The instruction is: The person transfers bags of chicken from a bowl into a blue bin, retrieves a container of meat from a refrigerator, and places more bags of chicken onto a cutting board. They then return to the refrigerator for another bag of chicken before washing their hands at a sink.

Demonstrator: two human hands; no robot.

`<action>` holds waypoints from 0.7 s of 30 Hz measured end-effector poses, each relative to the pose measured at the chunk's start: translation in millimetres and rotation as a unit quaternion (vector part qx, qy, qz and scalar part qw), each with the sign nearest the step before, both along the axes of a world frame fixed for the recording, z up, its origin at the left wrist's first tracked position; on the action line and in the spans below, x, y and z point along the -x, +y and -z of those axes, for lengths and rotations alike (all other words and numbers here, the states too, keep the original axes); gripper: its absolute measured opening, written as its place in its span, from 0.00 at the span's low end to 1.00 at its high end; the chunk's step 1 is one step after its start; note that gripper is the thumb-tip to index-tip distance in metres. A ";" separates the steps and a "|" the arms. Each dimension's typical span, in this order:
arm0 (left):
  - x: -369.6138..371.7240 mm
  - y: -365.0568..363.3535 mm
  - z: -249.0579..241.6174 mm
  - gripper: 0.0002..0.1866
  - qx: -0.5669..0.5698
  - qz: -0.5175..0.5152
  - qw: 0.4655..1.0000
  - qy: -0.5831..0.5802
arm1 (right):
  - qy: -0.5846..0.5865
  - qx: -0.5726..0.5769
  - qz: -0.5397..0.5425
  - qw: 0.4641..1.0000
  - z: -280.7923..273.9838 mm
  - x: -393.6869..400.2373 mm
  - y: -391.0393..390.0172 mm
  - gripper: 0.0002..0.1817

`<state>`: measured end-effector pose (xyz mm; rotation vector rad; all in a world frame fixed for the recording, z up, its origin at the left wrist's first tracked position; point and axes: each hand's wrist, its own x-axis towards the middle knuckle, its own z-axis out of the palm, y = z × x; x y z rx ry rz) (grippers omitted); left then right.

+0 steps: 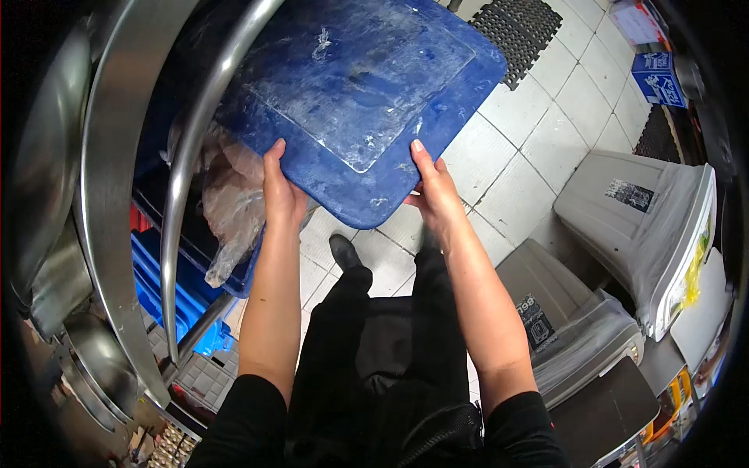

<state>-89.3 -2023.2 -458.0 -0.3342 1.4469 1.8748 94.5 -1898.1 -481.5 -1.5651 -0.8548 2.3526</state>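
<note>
A large blue lid [367,86] with rounded corners and whitish smears is held up in front of me. My left hand [282,187] grips its near left edge, thumb on top and fingers hidden underneath. On the near right edge, my right hand [435,183] holds it the same way, with the thumb on the upper face. Below and left of the lid, a dark blue bin [246,285] has a crumpled clear plastic bag [234,195] in it. The lid partly covers this bin.
Curved metal bars [183,164] and steel bowls [101,355] stand at the left. At the right are two grey bins [616,195] with plastic liners. White tiles [523,148] cover the floor, with a black mat [519,35] at the top. A blue box [659,79] sits at the upper right.
</note>
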 end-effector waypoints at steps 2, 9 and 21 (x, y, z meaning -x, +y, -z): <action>0.4 -0.9 0.2 0.28 -0.002 0.005 1.000 0.011 | 0.011 0.001 0.003 1.000 3.4 1.0 -0.9 0.47; 17.0 -3.4 -6.1 0.37 0.241 0.164 0.954 0.071 | -0.015 0.000 -0.036 0.999 11.4 1.1 9.1 0.40; -11.8 -14.6 7.2 0.35 0.263 0.217 0.916 0.211 | 0.030 -0.005 0.071 0.997 9.3 5.4 34.5 0.35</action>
